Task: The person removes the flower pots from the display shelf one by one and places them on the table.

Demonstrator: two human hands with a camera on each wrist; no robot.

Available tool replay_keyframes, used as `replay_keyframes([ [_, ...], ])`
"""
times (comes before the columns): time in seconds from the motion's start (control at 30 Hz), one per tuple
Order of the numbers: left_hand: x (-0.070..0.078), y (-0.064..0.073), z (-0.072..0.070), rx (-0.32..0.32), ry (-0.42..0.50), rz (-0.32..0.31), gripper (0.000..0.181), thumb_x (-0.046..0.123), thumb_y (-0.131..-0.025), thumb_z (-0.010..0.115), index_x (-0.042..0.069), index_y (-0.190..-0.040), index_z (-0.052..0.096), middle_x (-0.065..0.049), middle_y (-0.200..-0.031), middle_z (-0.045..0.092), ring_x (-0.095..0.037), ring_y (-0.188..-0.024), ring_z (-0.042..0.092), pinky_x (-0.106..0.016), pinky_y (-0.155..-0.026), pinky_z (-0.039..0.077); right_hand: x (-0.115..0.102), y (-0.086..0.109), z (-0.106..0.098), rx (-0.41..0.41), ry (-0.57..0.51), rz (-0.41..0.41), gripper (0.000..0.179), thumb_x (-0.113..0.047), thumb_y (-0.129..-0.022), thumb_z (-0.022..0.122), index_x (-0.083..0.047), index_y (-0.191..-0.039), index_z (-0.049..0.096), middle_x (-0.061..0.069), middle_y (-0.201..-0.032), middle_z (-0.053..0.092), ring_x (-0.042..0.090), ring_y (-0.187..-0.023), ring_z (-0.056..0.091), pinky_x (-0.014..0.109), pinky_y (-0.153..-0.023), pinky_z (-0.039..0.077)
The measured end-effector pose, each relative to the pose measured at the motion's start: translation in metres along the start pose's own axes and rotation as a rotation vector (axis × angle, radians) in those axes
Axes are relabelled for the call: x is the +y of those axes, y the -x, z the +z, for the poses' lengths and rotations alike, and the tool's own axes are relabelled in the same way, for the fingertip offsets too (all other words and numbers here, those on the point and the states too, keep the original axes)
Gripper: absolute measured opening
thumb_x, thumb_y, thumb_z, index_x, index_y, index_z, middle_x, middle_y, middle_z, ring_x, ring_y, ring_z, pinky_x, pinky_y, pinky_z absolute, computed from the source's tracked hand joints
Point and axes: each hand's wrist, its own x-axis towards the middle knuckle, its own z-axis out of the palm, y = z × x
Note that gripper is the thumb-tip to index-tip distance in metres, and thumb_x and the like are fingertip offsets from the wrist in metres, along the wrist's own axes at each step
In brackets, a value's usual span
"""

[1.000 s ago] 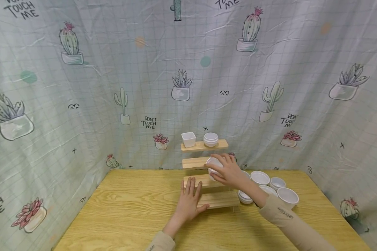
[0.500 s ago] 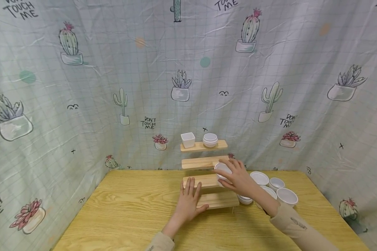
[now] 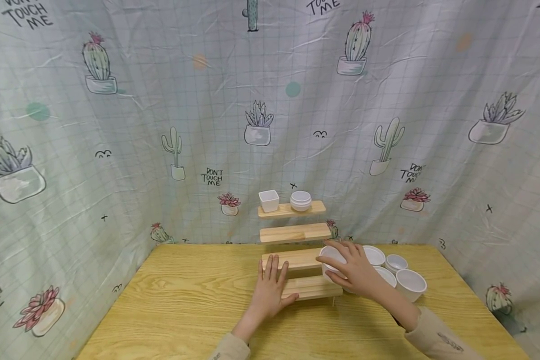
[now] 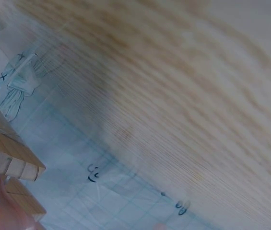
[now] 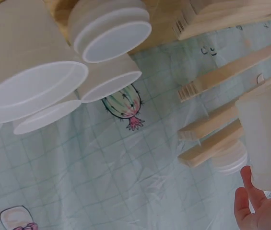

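Note:
A four-tier wooden display stand rises at the back middle of the table. My left hand lies with straight fingers over the left side of its lower tiers. With curled fingers, my right hand grips a white round pot by its rim, at the right end of the lower two tiers. The right wrist view shows this pot's wall close up, fingers underneath in that picture. On the top tier sit a white square pot and a white ridged round pot.
Several white pots, one of them a wide round pot, stand grouped on the yellow wood-grain table right of the stand, partly hidden by the right arm. A cactus-print curtain hangs behind.
My right hand has carried the round pot rightward and down, from in front of the second tier to the lower tiers' right end. The left hand keeps its place.

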Motion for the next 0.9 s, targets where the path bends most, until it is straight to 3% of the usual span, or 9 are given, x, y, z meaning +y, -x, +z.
replay_keyframes([
  [0.33,0.000,0.001,0.002,-0.002,-0.003,0.007,0.086,0.072,-0.080,0.023,0.013,-0.143,0.020,-0.020,-0.147,0.016,-0.033,-0.137,0.013,-0.052,-0.108,0.017,0.000,0.021,-0.009,-0.038,0.013,0.031,0.032,-0.046,-0.089,0.044,-0.033,-0.116,0.056,0.009,-0.128,0.047,0.030,-0.103,0.046,0.043,-0.073,0.033],
  [0.67,-0.001,0.001,-0.001,-0.015,0.011,0.009,0.085,0.071,-0.081,0.026,0.013,-0.143,0.019,-0.021,-0.147,0.015,-0.033,-0.137,0.013,-0.053,-0.108,0.016,-0.003,0.039,-0.010,-0.020,0.019,0.045,0.039,-0.048,-0.091,0.036,-0.029,-0.118,0.057,0.020,-0.128,0.045,0.034,-0.101,0.046,0.043,-0.072,0.032],
  [0.9,-0.001,0.000,0.000,-0.002,0.004,0.016,0.085,0.071,-0.081,0.024,0.012,-0.143,0.020,-0.021,-0.147,0.016,-0.034,-0.137,0.014,-0.053,-0.107,0.018,-0.003,0.049,-0.014,-0.036,0.019,0.085,0.036,-0.047,-0.089,0.043,-0.032,-0.120,0.055,0.018,-0.123,0.050,0.031,-0.100,0.045,0.043,-0.073,0.031],
])
